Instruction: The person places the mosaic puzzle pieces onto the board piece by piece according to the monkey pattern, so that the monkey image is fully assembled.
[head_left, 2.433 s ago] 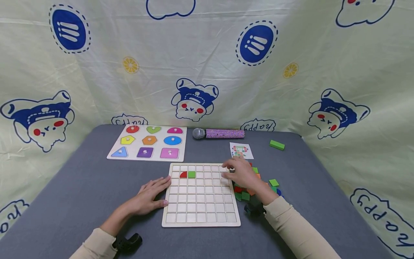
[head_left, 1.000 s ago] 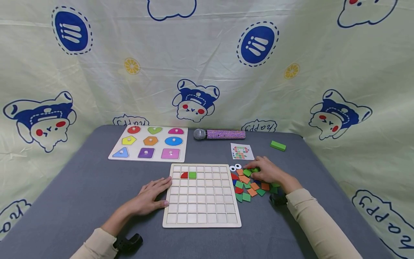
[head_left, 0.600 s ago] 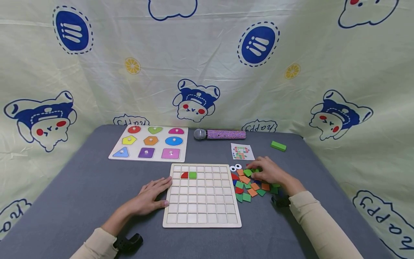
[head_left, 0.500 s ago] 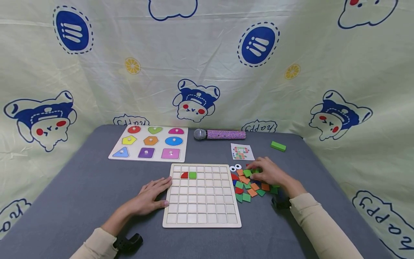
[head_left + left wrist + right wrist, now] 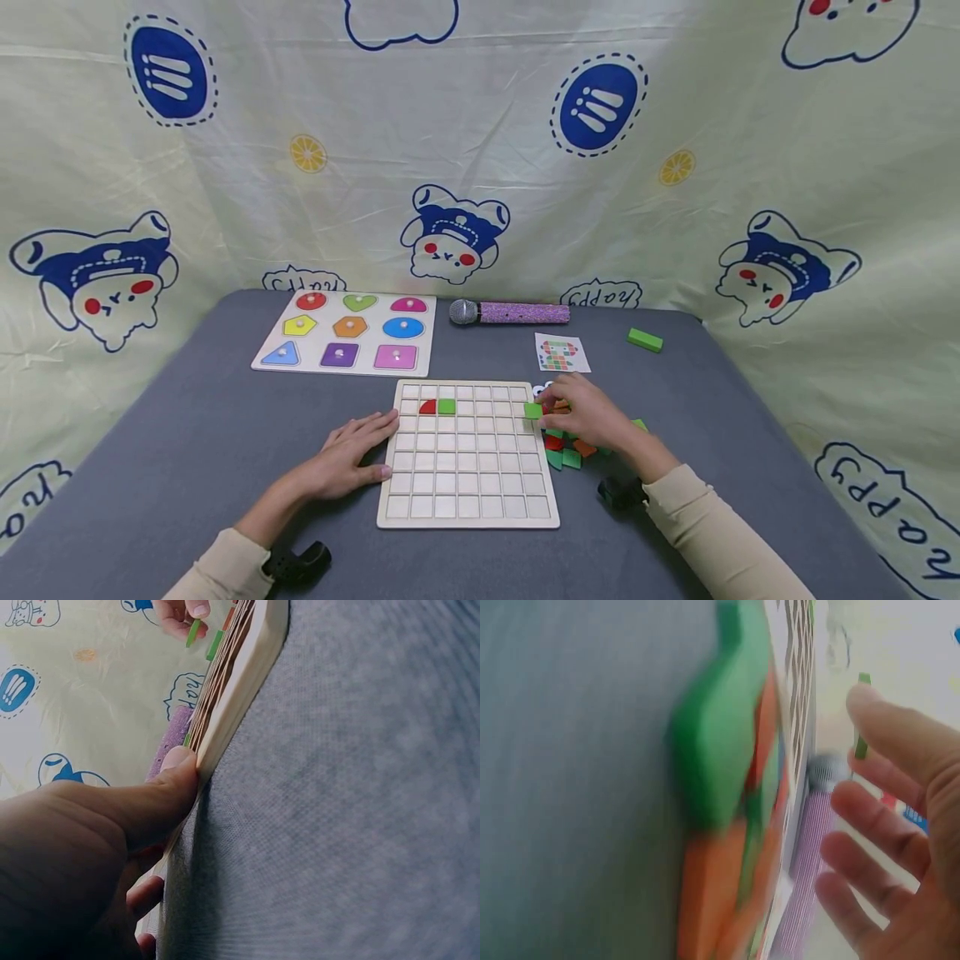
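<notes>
Our right hand (image 5: 588,412) has its grip closed on a thin bright-green square tile (image 5: 532,411), pinched between thumb and index finger. The tile sticks out past the fingertips toward the left of the frame. In the head view it overlaps the right rim of the pale wooden grid board (image 5: 450,522), near the upper right corner. Both wrist views show it edge-on and raised, apart from the board. In the right wrist view our other three fingers are loosely bent, clear of the tile.

Our left hand (image 5: 348,457) is released: fingers extended, fingertips and thumb touching the board's left edge, left of frame centre.

Seated in the grid, upper left part: a red quarter-round tile (image 5: 427,407) with a green square piece (image 5: 447,406) just beside it on the right. A heap of green, orange and red tiles (image 5: 571,458) lies right of the board, partly hidden under our right hand.

Rest of the grey cloth-covered surface (image 5: 187,433): white card with a coloured pattern (image 5: 562,353) above the heap, green oblong block (image 5: 645,340) at upper right, glittery purple microphone (image 5: 523,312) at centre back, white shape-puzzle board (image 5: 309,356) to its left.
</notes>
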A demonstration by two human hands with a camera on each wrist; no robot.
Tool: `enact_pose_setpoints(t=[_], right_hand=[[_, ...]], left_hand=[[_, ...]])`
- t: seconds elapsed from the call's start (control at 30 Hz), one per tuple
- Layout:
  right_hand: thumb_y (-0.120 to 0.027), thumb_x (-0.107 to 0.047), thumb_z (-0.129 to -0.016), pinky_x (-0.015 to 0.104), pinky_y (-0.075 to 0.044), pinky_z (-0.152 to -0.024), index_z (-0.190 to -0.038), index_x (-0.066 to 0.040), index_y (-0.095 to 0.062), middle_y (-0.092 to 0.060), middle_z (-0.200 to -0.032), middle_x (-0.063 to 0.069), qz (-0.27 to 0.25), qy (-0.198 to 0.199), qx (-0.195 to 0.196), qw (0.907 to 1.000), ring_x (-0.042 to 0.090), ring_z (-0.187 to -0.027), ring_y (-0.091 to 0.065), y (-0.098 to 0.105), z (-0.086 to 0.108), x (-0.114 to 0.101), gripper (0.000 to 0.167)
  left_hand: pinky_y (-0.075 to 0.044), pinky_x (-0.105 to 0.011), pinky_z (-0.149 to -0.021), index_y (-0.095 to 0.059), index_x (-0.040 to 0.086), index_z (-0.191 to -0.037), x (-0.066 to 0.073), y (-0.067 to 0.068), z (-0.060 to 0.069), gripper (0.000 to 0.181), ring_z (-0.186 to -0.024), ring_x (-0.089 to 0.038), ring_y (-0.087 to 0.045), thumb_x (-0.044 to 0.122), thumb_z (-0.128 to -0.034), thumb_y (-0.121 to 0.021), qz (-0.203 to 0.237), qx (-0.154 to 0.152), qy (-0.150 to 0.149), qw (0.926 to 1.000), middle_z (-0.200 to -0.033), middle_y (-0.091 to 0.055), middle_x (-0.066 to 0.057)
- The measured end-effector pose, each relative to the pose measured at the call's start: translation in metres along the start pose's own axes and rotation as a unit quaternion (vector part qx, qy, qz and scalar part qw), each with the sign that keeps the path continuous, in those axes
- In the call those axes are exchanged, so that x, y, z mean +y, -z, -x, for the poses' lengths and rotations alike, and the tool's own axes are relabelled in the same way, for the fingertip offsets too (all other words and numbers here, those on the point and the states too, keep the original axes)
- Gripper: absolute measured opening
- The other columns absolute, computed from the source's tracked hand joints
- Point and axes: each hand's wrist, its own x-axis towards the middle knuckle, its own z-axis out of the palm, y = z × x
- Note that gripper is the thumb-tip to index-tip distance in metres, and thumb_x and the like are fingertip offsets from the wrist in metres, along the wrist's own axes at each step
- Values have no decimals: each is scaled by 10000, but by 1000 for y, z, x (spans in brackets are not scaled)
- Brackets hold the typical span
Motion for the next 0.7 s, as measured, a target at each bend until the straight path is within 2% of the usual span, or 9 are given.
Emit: enact_pose_setpoints(t=[0.13, 0.37, 0.7], right_hand=[[-742, -281, -807, 349, -448, -778, -1028, -152, -692, -613, -951, -5, 96, 183, 130, 9997, 178, -965, -499, -10, -6, -21, 261], [-757, -284, -795, 299, -410, -739, -1010, -157, -707, -613, -918, -20, 116, -145, 68, 9998, 134, -894, -476, -24, -24, -50, 255], [-766, -269, -785, 285, -388, -727, -966, -146, -708, -597, -851, -26, 454, -18, 10, 9990, 121, -819, -461, -38, -53, -67, 227]], left_hand=[[-126, -667, -1064, -317, 66, -1470, 0, 0, 0, 690, -1429, -399, -201, 321, -902, -615, 12, -18, 28, 10000, -1559, -270, -117], [-114, -668, -1070, -314, 72, -1472, 0, 0, -1, 693, -1433, -396, -194, 332, -903, -612, 25, -39, 76, 10000, -1562, -266, -111], [-109, -674, -1069, -315, 70, -1471, 1, 1, -1, 703, -1432, -397, -191, 340, -897, -617, 53, -57, 75, 9999, -1563, -264, -112]])
